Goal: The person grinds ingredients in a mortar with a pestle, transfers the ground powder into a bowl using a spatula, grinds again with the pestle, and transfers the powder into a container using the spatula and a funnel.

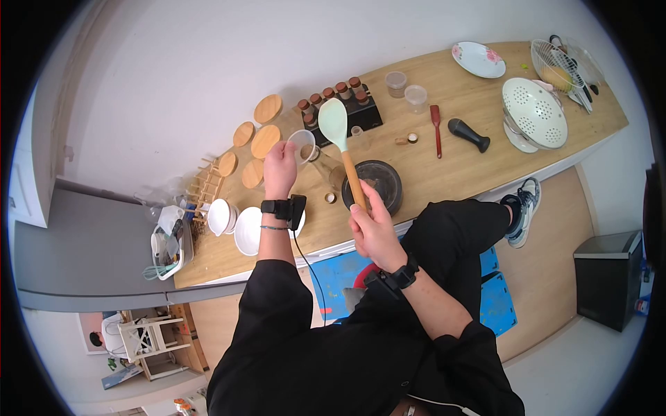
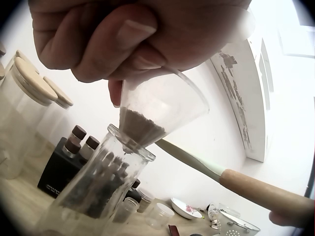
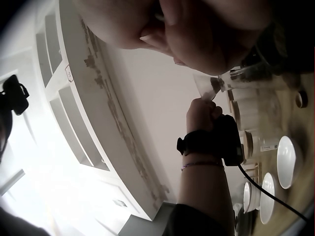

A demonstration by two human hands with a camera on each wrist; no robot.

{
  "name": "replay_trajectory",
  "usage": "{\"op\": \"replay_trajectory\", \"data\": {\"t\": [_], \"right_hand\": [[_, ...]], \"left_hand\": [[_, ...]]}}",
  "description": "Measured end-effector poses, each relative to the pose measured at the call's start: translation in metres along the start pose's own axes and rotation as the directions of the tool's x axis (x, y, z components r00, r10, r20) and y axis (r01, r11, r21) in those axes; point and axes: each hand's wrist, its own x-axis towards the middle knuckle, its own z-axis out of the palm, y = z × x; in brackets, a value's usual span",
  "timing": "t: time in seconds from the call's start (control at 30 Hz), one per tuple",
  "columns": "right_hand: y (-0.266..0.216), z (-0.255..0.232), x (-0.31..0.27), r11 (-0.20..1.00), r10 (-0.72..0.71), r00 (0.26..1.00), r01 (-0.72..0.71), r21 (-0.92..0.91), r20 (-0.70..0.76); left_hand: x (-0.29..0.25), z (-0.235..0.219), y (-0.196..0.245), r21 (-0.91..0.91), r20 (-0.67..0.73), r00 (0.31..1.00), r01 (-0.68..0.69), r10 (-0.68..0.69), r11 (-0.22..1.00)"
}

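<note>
My left hand point(image 1: 279, 170) pinches the rim of a clear plastic funnel point(image 2: 172, 105). Brown powder point(image 2: 140, 128) lies in the funnel's narrow part, and its spout sits in the mouth of a clear glass bottle point(image 2: 93, 184) standing on the counter. In my right hand point(image 1: 378, 236) I grip the wooden handle of a spoon point(image 1: 334, 123) with a pale green head. The head is raised over the counter, to the right of the funnel in the head view. Below the spoon handle stands a dark round mortar point(image 1: 396, 182), partly covered by the handle and my fingers.
Behind the bottle is a black rack point(image 1: 371, 114) of small brown-capped jars. Wooden-lidded jars point(image 1: 266, 141) and white bowls point(image 1: 248, 232) stand at left. Rightward are small clear tubs point(image 1: 415, 96), a red spatula point(image 1: 436, 130), a black pestle point(image 1: 469, 134) and a white colander point(image 1: 534, 114).
</note>
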Motion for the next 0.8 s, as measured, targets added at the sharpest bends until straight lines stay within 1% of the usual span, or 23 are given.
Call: {"op": "replay_trajectory", "data": {"t": [0.07,0.13,0.17,0.23,0.27,0.33,0.37,0.43,0.47,0.53,0.57,0.63,0.67,0.73,0.8], "right_hand": [[-0.0015,-0.0002,-0.0002,1.000,-0.014,1.000,0.014,0.013,0.000],[-0.0053,0.0010,-0.0024,0.999,0.044,0.998,-0.044,-0.006,0.035],[-0.0065,0.0012,-0.0024,0.999,0.044,0.998,-0.043,-0.007,0.034],[-0.0083,0.0018,-0.0020,1.000,-0.027,1.000,0.027,0.005,0.002],[-0.0087,0.0021,-0.0024,1.000,-0.027,1.000,0.027,0.006,0.003],[-0.0090,0.0017,-0.0033,0.999,0.041,0.998,-0.041,-0.013,0.037],[-0.0078,0.0014,-0.0030,0.999,0.039,0.999,-0.039,-0.012,0.035],[-0.0038,0.0019,-0.0012,0.996,-0.084,0.996,0.084,0.021,-0.019],[-0.0037,0.0020,-0.0017,0.996,-0.082,0.997,0.082,0.021,-0.017],[-0.0049,-0.0005,-0.0033,1.000,0.009,0.999,-0.008,-0.018,0.050],[-0.0058,-0.0008,-0.0042,1.000,0.009,0.999,-0.008,-0.018,0.049],[-0.0081,-0.0012,-0.0057,0.999,-0.030,1.000,0.030,0.010,-0.002],[-0.0073,-0.0025,-0.0057,1.000,-0.029,1.000,0.029,0.009,-0.001],[-0.0051,-0.0048,-0.0049,1.000,-0.002,0.999,0.004,-0.028,0.050],[-0.0064,-0.0053,-0.0057,1.000,0.001,0.999,-0.001,0.002,0.039]], "left_hand": [[0.0003,0.0003,0.0002,0.010,0.006,1.000,0.017,-0.018,1.000],[0.0013,0.0000,-0.0013,0.005,0.009,1.000,0.010,-0.010,1.000],[0.0016,-0.0002,-0.0021,0.001,0.011,1.000,0.004,-0.004,1.000],[0.0009,0.0009,-0.0016,0.004,0.002,1.000,0.005,-0.005,1.000],[0.0005,0.0007,-0.0008,0.007,-0.006,1.000,0.005,-0.005,1.000],[0.0008,-0.0004,-0.0011,0.002,-0.002,1.000,-0.007,0.007,1.000],[0.0012,0.0002,-0.0010,-0.004,0.001,1.000,-0.019,0.019,1.000],[0.0010,0.0012,-0.0011,0.003,0.000,1.000,-0.009,0.009,1.000],[0.0005,-0.0003,-0.0017,0.012,-0.003,1.000,0.003,-0.003,1.000],[0.0011,-0.0011,-0.0027,0.018,-0.011,1.000,-0.006,0.007,1.000],[0.0014,-0.0002,-0.0032,0.022,-0.017,1.000,-0.017,0.017,1.000],[0.0018,0.0006,-0.0045,0.015,-0.006,1.000,-0.016,0.016,1.000],[0.0016,-0.0002,-0.0055,0.011,0.004,1.000,-0.013,0.013,1.000],[0.0008,-0.0004,-0.0059,0.017,-0.013,1.000,-0.022,0.022,1.000],[0.0010,0.0006,-0.0045,0.019,-0.026,0.999,-0.033,0.034,0.999]]}}
